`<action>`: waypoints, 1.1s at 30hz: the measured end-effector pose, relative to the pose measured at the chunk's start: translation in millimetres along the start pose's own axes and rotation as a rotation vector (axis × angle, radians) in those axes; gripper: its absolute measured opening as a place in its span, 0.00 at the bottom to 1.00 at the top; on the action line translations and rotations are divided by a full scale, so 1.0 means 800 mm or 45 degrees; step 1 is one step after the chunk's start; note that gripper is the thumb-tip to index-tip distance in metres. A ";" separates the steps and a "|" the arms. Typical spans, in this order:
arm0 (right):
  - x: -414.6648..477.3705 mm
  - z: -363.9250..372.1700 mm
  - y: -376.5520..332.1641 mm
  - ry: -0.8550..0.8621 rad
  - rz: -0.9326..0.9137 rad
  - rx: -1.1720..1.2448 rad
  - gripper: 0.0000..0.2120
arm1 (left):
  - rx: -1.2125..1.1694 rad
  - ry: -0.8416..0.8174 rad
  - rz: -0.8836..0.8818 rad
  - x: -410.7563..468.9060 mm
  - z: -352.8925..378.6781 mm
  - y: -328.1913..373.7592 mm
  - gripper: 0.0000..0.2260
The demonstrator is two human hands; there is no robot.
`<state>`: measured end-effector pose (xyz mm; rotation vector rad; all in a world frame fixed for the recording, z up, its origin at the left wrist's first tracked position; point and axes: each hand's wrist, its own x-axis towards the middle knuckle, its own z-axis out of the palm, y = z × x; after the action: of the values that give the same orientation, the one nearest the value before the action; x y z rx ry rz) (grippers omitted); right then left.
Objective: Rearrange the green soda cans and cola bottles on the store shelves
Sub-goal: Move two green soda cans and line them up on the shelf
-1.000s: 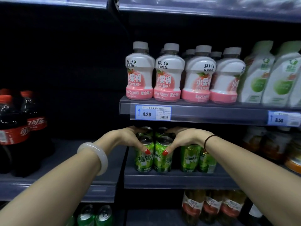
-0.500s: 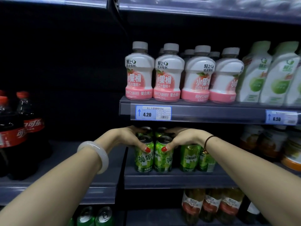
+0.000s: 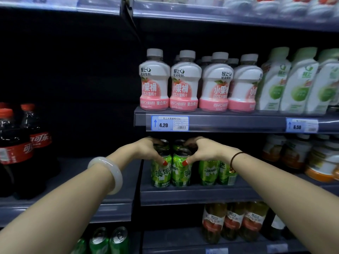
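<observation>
Head view, dim store aisle, grey shelf (image 3: 192,196) w/ green cans (image 3: 162,173)

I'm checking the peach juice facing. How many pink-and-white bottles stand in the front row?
4, side by side on the upper shelf's front edge: first, second, third, fourth, counting from the left. More caps show behind, so further bottles are partly hidden.

Four pink and white peach juice bottles (image 3: 200,83) stand in a row. Green and white bottles (image 3: 297,83) stand just beside them. A blue price tag (image 3: 169,123) says 4.20.
</observation>
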<state>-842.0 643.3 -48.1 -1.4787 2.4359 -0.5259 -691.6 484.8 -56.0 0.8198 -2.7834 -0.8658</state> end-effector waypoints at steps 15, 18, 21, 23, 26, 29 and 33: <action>-0.075 -0.031 0.046 0.053 0.020 -0.061 0.33 | 0.229 0.040 0.253 -0.024 0.024 0.078 0.29; -0.081 -0.041 0.068 0.057 0.045 -0.163 0.35 | 0.268 0.030 0.272 -0.018 0.035 0.103 0.28; -0.084 -0.049 0.091 0.048 0.055 -0.207 0.36 | 0.288 0.011 0.253 -0.006 0.051 0.123 0.29; -0.085 -0.057 0.105 0.038 0.043 -0.195 0.36 | 0.301 0.018 0.226 0.003 0.059 0.137 0.30; -0.081 -0.069 0.125 0.036 0.032 -0.189 0.39 | 0.299 0.051 0.181 0.015 0.073 0.154 0.34; -0.075 -0.070 0.141 0.001 0.006 -0.171 0.42 | 0.290 0.060 0.115 0.023 0.090 0.161 0.38; -0.064 -0.058 0.155 -0.019 -0.032 -0.190 0.44 | 0.271 0.090 0.030 0.031 0.104 0.165 0.40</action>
<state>-935.6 749.5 -57.5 -1.5666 2.4957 -0.3428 -795.2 604.2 -52.8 0.8271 -2.8497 -0.5309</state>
